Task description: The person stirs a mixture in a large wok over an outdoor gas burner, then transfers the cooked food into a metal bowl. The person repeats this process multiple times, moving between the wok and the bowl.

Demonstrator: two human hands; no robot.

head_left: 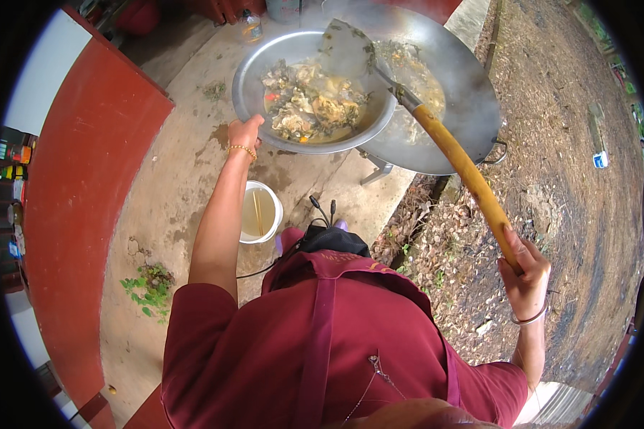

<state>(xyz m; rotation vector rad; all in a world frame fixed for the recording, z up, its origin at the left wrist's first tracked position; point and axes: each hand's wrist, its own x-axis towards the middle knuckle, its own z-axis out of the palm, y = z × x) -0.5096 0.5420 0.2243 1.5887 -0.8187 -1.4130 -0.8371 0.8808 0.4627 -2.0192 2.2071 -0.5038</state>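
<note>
The basin (249, 89) and spatula handle (466, 169) block the wok (472, 100) at left and front, leaving its right open.

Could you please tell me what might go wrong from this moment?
The left hand grips the near-left rim of the metal basin, which holds food and broth; if it tilts, the broth could spill.

The right hand holds the long-handled shovel far from its blade, so the blade might swing and knock the basin.

Steam rises around the wok, so splashes would probably burn.
</note>
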